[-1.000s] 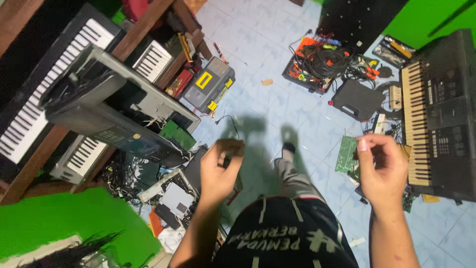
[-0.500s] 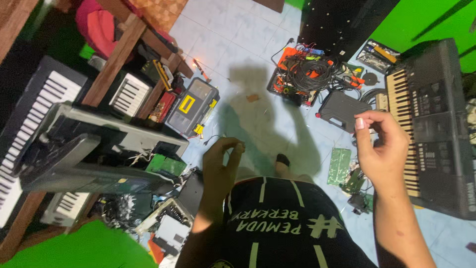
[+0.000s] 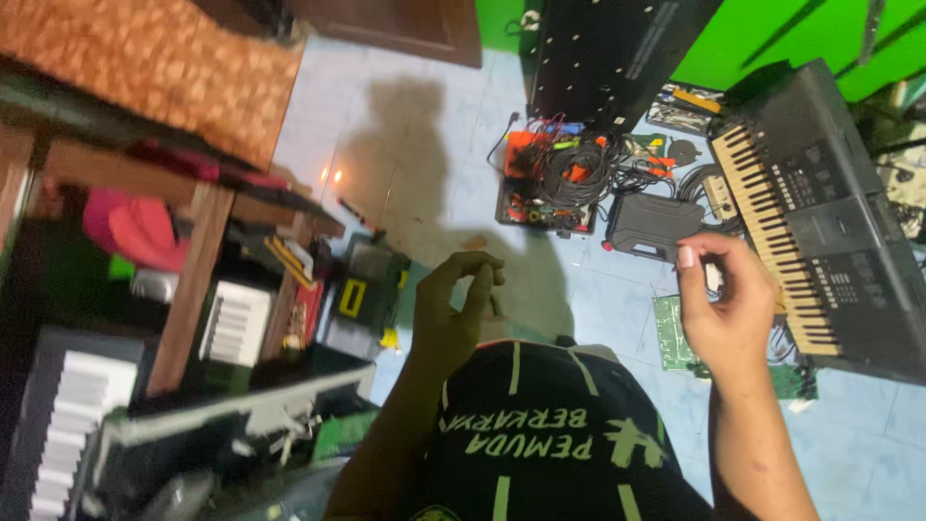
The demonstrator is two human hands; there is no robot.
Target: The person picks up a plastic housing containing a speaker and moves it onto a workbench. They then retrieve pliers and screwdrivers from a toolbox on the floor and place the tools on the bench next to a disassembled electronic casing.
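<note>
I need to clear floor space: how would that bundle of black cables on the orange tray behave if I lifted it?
The cable bundle is loosely coiled, so it would probably flop and sag rather than keep its shape. Strands trail over the orange tray and toward the black case, so they may snag or drag small parts. It looks light for its bulk.

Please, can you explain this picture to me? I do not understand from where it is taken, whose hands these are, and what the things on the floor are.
The camera sits on a person's head and looks down, so you see their own dark shirt and both hands raised. The left hand pinches a small dark object; what it is I cannot tell. The right hand has its fingers curled together; whether it holds anything is unclear. On the tiled floor lie an electronic keyboard, a tray of tangled cables, a black case and a green circuit board.
</note>
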